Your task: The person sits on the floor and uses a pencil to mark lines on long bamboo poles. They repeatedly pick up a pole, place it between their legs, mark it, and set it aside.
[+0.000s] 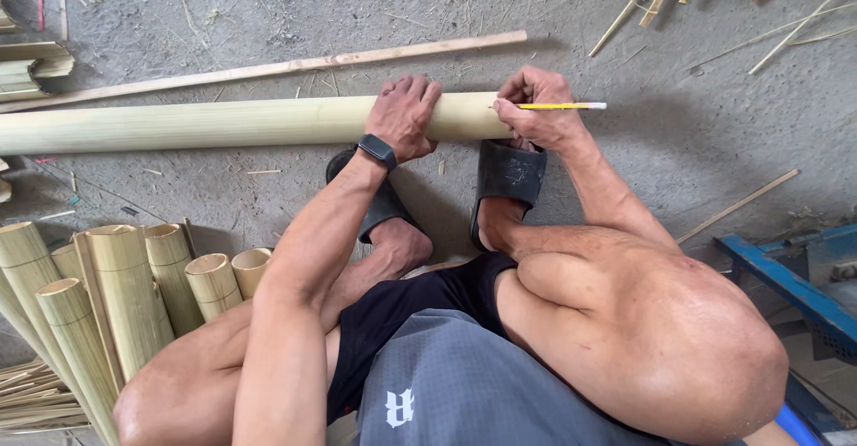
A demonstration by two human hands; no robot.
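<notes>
The concrete floor (714, 133) fills the view, strewn with shavings and thin offcuts, thickest toward twelve and one o'clock. Across it, from nine o'clock to just past centre, lies the long peeled bamboo pole (223, 123), pale green-yellow, its near end resting over the toes of the person's two black sandals (509, 174). Just beyond it, toward eleven o'clock, a thin wooden slat (295, 66) runs almost parallel, close to the pole but apart from it. At seven and eight o'clock a bundle of shorter cut bamboo sections (125, 294) lies with the open ends facing the camera; at four o'clock part of a blue metal frame (786, 285) shows. The left hand (403, 117), a black watch (378, 150) on its wrist, is pressed flat over the top of the pole with fingers wrapped down its far side, steadying it. The right hand (536, 107) sits at the pole's end, thumb and fingers pinched shut on a yellow pencil (561, 106) whose tip meets the bamboo surface. Judging from this, marking appears to be under way: no finished line can be made out under the hand, and this end of the pole shows no fresh cut beside the pencil.
</notes>
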